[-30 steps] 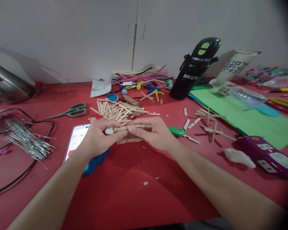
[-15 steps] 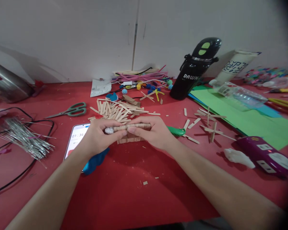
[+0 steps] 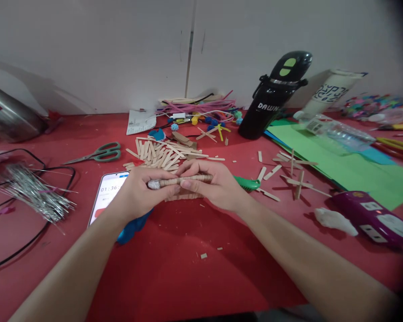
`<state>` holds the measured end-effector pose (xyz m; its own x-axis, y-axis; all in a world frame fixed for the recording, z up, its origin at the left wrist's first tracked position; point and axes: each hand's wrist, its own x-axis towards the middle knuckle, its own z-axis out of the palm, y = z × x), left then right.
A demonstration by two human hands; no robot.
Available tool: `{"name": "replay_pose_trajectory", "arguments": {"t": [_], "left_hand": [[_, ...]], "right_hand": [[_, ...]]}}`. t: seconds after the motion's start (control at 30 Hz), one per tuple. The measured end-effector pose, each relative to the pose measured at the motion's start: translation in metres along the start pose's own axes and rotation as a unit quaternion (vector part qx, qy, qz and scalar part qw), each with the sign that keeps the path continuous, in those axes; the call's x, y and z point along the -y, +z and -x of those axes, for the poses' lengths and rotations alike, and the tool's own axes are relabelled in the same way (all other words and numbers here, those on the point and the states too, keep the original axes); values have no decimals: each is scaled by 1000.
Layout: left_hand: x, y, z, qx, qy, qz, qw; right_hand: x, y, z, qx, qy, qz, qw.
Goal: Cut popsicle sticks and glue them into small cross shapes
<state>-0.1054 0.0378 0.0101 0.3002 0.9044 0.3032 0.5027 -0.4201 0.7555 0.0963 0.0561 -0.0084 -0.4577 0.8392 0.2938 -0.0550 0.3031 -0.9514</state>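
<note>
Both hands meet over the red table (image 3: 174, 268) and hold a thin stick wound with tan string (image 3: 183, 180), lying level between them. My left hand (image 3: 136, 194) pinches its left end, where a small white tuft (image 3: 152, 184) shows. My right hand (image 3: 216, 185) closes its fingers around the right end. Under the hands lies a small flat panel of wooden sticks (image 3: 184, 195). Just behind them is a loose pile of wooden craft sticks (image 3: 163, 154).
A phone (image 3: 105, 197) with a lit screen and a blue object (image 3: 132, 227) lie by my left wrist. Green scissors (image 3: 99, 154), silver wires (image 3: 33, 197) and black cable are at left. A green-handled tool (image 3: 248, 183), black bottle (image 3: 273, 96), green paper (image 3: 342, 163), purple power strip (image 3: 372, 217) are at right.
Both hands have lifted the wrapped stick slightly and shifted a little; the grip is the same. The view has tilted slightly.
</note>
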Motion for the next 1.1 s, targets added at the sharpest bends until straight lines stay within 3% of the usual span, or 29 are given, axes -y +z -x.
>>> {"name": "replay_pose_trajectory", "arguments": {"t": [0.2, 0.43, 0.7, 0.87, 1.0, 1.1], "left_hand": [[2, -1, 0, 17, -28, 15, 999], [2, -9, 0, 26, -60, -37, 997], [4, -12, 2, 3, -54, -69, 996], [4, -11, 1, 5, -48, -69, 996], [4, -11, 1, -21, -59, -32, 997], [7, -10, 0, -74, -100, 32, 992]], "right_hand": [[-1, 0, -1, -6, 5, -12, 1000], [5, -18, -4, 10, 85, 13, 996], [8, -28, -4, 11, 22, 125, 992], [5, -27, -3, -2, 26, 163, 986], [3, -29, -2, 32, 44, 185, 981], [-2, -29, -3, 51, 65, 124, 989]]}}
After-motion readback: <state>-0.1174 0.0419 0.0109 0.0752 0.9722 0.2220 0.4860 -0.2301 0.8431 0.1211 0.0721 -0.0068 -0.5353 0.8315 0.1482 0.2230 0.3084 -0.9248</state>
